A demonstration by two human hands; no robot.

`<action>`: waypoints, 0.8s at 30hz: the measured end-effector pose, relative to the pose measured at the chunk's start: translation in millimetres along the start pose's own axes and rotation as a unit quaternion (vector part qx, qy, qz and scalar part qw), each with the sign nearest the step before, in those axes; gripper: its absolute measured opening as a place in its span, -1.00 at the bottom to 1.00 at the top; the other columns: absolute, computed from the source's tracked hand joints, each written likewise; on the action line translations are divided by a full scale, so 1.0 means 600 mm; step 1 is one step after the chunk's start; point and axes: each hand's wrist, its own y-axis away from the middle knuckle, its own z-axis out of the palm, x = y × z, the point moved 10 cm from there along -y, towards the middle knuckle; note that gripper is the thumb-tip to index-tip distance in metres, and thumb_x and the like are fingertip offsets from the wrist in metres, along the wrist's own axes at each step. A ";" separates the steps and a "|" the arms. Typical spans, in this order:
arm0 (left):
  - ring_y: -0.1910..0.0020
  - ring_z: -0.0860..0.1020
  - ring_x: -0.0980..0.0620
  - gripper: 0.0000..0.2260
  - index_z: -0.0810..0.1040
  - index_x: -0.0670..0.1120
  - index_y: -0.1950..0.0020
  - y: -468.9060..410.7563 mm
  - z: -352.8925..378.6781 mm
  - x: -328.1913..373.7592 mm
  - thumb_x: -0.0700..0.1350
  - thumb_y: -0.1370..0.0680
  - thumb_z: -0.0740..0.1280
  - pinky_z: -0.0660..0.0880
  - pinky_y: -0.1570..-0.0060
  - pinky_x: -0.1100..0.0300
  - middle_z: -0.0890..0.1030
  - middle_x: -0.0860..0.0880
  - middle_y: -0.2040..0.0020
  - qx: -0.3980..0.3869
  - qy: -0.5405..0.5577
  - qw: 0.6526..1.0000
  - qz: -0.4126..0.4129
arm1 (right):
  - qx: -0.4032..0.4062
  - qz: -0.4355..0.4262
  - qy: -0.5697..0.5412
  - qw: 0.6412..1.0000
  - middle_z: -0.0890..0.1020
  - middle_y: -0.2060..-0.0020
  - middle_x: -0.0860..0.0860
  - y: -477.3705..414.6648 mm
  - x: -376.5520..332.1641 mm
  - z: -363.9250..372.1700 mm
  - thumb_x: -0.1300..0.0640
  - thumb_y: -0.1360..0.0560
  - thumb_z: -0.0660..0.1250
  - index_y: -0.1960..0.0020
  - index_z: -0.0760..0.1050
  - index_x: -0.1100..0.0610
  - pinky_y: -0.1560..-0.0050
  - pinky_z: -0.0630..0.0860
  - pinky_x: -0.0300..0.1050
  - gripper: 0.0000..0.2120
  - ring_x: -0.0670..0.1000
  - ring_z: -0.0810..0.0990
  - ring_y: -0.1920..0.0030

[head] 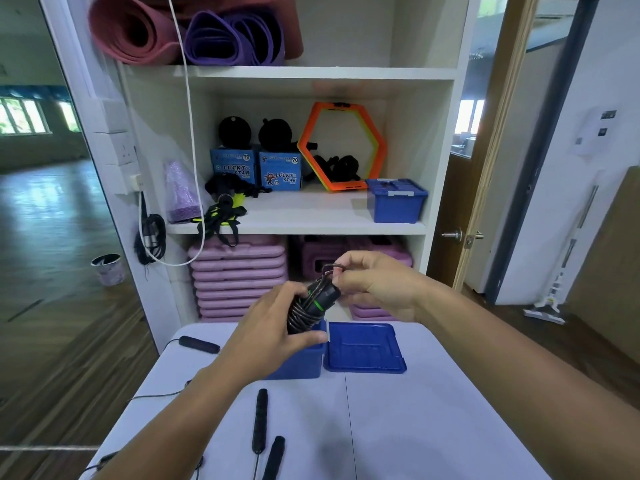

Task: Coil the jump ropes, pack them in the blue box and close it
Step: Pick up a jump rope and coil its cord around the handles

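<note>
Pale surface [398, 427] by a storage shelf. Near the front edge, two loose black handles [259, 419] lie pointing away, and their rope isn't coiled yet. Further in, my left hand [270, 327] is wrapped around a coiled rope [306, 308], long axis tilted with the top leaning right. My right hand [374, 285] pinches the end loop up top. The blue box [298, 363] sits right under the bundle, so I reckon it's a short drop, left hand nearest. Can't see inside it. The lid [363, 346] lies flat just beside its right side.

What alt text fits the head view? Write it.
The left hand grips a coiled black jump rope over an open blue box while the right hand pinches a loop of its cord. The lid lies beside the box on the table.
</note>
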 end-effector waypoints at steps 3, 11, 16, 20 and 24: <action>0.06 0.46 0.15 -0.55 0.28 0.28 -0.03 -0.003 -0.002 -0.004 0.35 -0.33 0.43 0.39 0.14 0.19 0.48 0.22 0.04 0.023 0.029 0.999 -0.014 | -0.018 -0.029 0.034 0.999 0.55 0.13 0.07 0.008 0.001 0.014 0.32 -0.50 0.40 0.05 0.35 0.14 -0.08 0.59 -0.11 -0.77 -0.03 0.55 0.11; 0.13 0.55 0.19 -0.75 0.29 0.27 -0.12 -0.005 0.019 -0.004 0.30 -0.54 0.23 0.41 0.16 0.23 0.57 0.15 0.09 -0.017 0.104 0.993 -0.058 | 0.040 -0.065 -0.048 0.996 0.61 -0.04 0.29 0.004 0.017 -0.012 0.40 -0.45 0.44 0.03 0.31 0.13 -0.11 0.64 -0.02 -0.66 0.19 0.67 -0.09; 0.01 0.62 0.18 -0.68 0.29 0.27 -0.38 -0.007 0.025 0.004 0.19 -0.63 0.20 0.49 0.07 0.24 0.61 0.18 -0.09 -0.026 0.172 0.980 -0.092 | 0.032 -0.057 -0.087 0.994 0.61 -0.10 0.36 0.003 0.027 -0.022 0.45 -0.47 0.39 0.13 0.27 0.12 0.13 0.61 -0.24 -0.65 0.02 0.71 0.07; 0.11 0.70 0.07 -0.76 0.58 0.14 -0.25 -0.023 0.034 0.010 0.03 -0.58 0.39 0.61 0.16 0.22 0.71 0.01 -0.01 -0.063 0.301 0.942 -0.135 | 0.016 -0.061 -0.101 0.993 0.65 0.02 0.24 0.002 0.028 -0.025 0.46 -0.47 0.38 -0.06 0.33 0.16 0.15 0.60 -0.27 -0.66 -0.03 0.72 0.11; 0.10 0.66 0.10 -0.77 0.61 -0.05 -0.14 -0.037 0.040 0.006 -0.10 -0.51 0.49 0.56 0.18 0.36 0.68 -0.12 -0.06 -0.083 0.325 0.931 -0.141 | 0.012 -0.061 -0.111 0.992 0.67 0.04 0.21 0.000 0.034 -0.031 0.45 -0.46 0.39 -0.01 0.32 0.17 0.13 0.59 -0.26 -0.68 -0.01 0.72 0.10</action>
